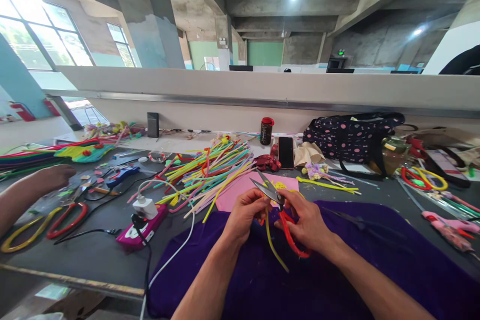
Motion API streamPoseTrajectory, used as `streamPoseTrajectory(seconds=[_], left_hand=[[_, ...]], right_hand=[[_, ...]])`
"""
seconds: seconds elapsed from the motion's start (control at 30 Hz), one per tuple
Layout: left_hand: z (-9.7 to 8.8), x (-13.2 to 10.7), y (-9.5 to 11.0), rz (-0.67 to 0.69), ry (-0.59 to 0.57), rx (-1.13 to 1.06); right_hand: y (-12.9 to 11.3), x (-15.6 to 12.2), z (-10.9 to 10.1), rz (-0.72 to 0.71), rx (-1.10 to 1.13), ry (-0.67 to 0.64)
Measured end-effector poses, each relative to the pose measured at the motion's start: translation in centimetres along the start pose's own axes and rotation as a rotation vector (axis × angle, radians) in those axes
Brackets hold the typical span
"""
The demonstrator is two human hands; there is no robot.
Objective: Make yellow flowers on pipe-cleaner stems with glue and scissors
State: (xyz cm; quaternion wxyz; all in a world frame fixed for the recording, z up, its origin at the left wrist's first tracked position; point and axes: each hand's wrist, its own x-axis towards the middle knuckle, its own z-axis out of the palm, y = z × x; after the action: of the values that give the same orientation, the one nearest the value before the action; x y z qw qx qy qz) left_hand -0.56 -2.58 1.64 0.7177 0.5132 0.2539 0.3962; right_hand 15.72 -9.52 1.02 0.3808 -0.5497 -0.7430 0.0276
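My right hand (305,217) is wrapped around scissors (289,232) with red handles, their blades parted and pointing up to the left. Pinched in the fingers of my left hand (245,215) is a yellow pipe cleaner (273,245), whose tail hangs down over a dark purple cloth (210,270). The blades lie close above the left fingertips; whether they touch the pipe cleaner I cannot tell. Just behind my hands, small yellow pieces (280,186) rest on a pink sheet (234,190).
Colourful pipe cleaners (213,165) are heaped behind my left hand. A pink power strip (144,230) with cords sits at left, near another person's hand (60,177). A phone (286,152), a bottle (266,131) and a patterned bag (345,140) stand at the back. A pink glue gun (446,225) lies right.
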Motion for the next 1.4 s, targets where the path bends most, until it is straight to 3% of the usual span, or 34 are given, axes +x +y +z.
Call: streamPoseTrajectory(seconds=[0.63, 1.2, 1.4], left_hand=[[-0.17, 0.01, 0.25, 0.069, -0.006, 0.03], [-0.62, 0.22, 0.22, 0.015, 0.051, 0.01], [-0.82, 0.28, 0.52, -0.032, 0.057, -0.075]], right_hand=[[0.0, -0.01, -0.01, -0.011, -0.026, 0.013], [0.55, -0.03, 0.14, -0.04, -0.03, 0.032], [0.5, 0.09, -0.22, 0.124, 0.221, 0.051]])
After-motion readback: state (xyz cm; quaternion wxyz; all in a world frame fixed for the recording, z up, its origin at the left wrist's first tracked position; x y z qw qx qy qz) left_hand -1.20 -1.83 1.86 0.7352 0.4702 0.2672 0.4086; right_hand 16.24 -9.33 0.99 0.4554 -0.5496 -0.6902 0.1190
